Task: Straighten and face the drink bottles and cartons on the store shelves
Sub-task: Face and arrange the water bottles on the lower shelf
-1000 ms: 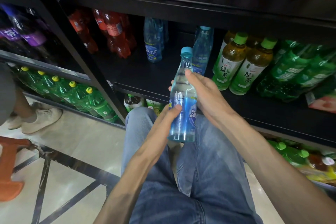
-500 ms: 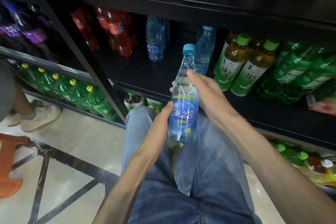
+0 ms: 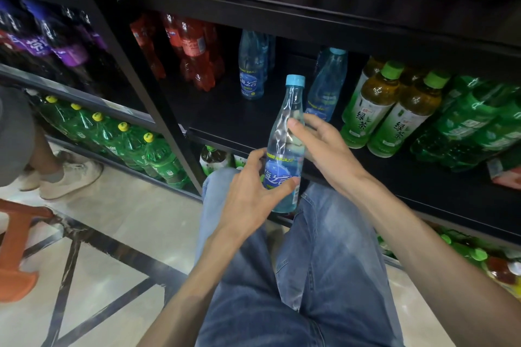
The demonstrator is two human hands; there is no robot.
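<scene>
- Blue bottle (image 3: 284, 149) held upright in front of the black shelf (image 3: 225, 118) — off it, label facing the camera.
- Left hand (image 3: 251, 194) wrapped round the label.
- Right hand (image 3: 324, 146) clasping the upper body, fingers (image 3: 296, 122) across it.
- Two matching bottles (image 3: 252, 70) behind — green tea bottles (image 3: 394, 110) to the right.

pale blue bottle (image 3: 284, 149), green-capped tea bottles (image 3: 392, 110)

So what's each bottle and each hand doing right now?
Held blue bottle: upright, capped, off the shelf.
Left hand: grips its label.
Right hand: holds its upper body.
Two blue bottles on shelf: standing, apart.
Green tea bottles: standing, labels forward.
</scene>
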